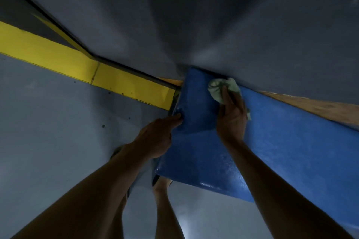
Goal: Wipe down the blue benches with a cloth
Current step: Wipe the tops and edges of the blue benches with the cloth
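A blue bench (pixel 272 141) runs from the middle of the view to the right edge, its glossy top catching some light. A crumpled pale cloth (pixel 219 87) lies on the bench's far end, close to the grey wall. My right hand (pixel 232 112) presses down on the cloth, the thumb lying over it and the fingers curled round its near side. My left hand (pixel 157 136) rests at the bench's left edge, its fingertips curled against the blue surface there.
A grey wall (pixel 194 15) rises right behind the bench. A yellow painted strip (pixel 77 64) runs along the floor edge at the left. A bare wooden strip (pixel 314 106) shows behind the bench at the right. My legs and feet stand on the grey floor (pixel 48 122) below.
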A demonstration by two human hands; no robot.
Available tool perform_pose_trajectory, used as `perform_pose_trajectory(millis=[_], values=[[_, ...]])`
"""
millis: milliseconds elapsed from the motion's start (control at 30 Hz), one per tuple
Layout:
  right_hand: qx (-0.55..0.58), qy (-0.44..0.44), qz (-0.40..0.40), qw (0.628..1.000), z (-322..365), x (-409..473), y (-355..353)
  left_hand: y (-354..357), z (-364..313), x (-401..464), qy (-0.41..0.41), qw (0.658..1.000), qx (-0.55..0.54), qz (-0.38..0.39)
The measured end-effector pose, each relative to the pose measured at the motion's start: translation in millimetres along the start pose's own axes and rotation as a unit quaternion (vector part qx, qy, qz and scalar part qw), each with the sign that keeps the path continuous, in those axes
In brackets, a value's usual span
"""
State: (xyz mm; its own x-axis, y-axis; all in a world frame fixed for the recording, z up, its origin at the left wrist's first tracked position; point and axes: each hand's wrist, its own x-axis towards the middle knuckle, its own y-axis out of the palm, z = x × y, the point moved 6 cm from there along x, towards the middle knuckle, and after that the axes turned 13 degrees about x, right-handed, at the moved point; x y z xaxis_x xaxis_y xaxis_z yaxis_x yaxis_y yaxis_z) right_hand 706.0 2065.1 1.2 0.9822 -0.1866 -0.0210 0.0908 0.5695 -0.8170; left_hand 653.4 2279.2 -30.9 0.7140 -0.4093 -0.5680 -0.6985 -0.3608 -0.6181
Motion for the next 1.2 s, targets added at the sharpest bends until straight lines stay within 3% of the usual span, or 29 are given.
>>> perform_pose_trajectory(millis=[167,300,467,633,733,800,900,1000,1100,1200], values=[[-0.001,-0.106,0.074,0.992,66,38,55,0,-2,-1,-0.005,1.000,0.020,0.019],[-0.015,-0.128,0.105,0.986,71,48,60,1,-5,-3,-0.006,0.999,0.027,0.023],[-0.007,-0.259,0.200,0.945,63,-45,46,-2,-8,-6,0.009,0.999,0.049,-0.002],[-0.064,-0.343,0.247,0.904,70,0,45,6,-6,-7,0.006,0.999,0.040,0.007],[-0.101,-0.258,0.222,0.935,73,64,52,11,-4,-7,0.010,1.000,0.027,0.004],[-0.056,-0.212,0.202,0.955,73,75,56,12,-3,-8,0.013,1.000,0.026,0.000],[-0.020,-0.236,0.219,0.947,68,26,57,11,-6,-12,0.011,0.999,0.042,-0.016],[-0.010,-0.301,0.288,0.909,60,-33,48,1,-9,-25,0.030,0.996,0.035,-0.074],[-0.024,-0.351,0.323,0.879,61,-5,44,-2,-5,-46,0.034,0.992,0.014,-0.117],[-0.063,-0.271,0.258,0.925,63,49,49,4,9,-60,-0.002,0.991,-0.013,-0.135]])
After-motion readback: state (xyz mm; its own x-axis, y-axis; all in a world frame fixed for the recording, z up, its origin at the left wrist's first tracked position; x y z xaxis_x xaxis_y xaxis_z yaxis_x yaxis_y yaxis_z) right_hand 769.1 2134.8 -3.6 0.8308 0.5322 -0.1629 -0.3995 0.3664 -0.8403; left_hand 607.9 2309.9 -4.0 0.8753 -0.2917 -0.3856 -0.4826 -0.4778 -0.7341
